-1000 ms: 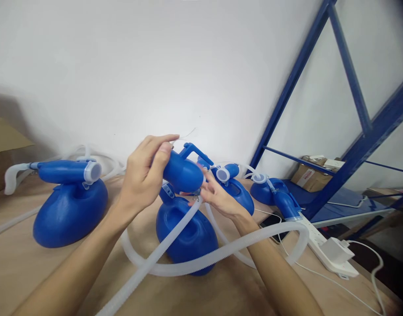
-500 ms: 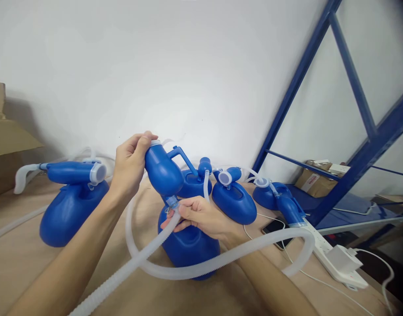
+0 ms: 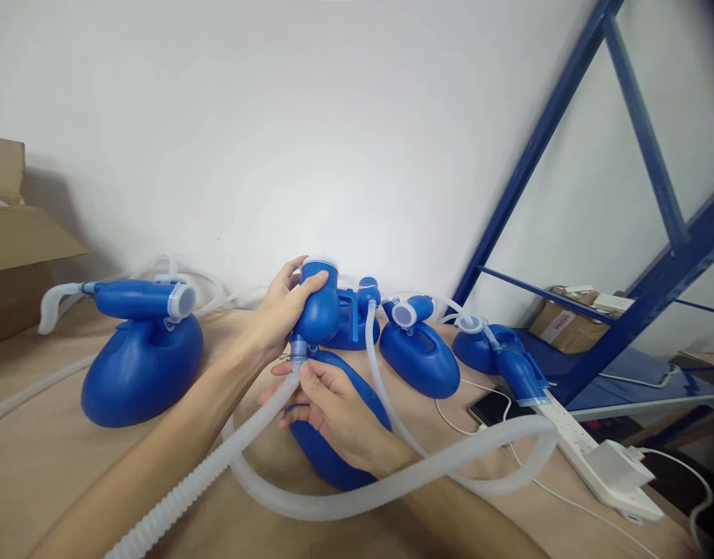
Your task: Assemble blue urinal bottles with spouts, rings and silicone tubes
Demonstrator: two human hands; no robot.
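Observation:
My left hand [image 3: 287, 307] grips a blue plastic neck piece [image 3: 320, 310] with a white cap on top and a handle loop at its right. A clear connector [image 3: 299, 348] points down from this piece and joins a translucent ribbed hose [image 3: 249, 435]. The fingers of my right hand [image 3: 327, 404] pinch the hose end just below the connector. Beneath and behind my right hand lies a blue bottle [image 3: 327, 458], partly hidden. The hose runs to the lower left, and a large loop of hose crosses over my right forearm.
More blue bottles with hoses stand at left [image 3: 141, 373], centre back and right [image 3: 419, 361]. A phone [image 3: 489, 408] and a white power strip [image 3: 601, 458] with cables lie at right. Cardboard boxes [image 3: 30, 241] stand at far left, a blue metal rack [image 3: 648, 132] at right.
The neck piece has moved right in my left hand and turned more upright, its handle now pointing down. My right hand has shifted slightly left and down with the hose. The view has shifted slightly.

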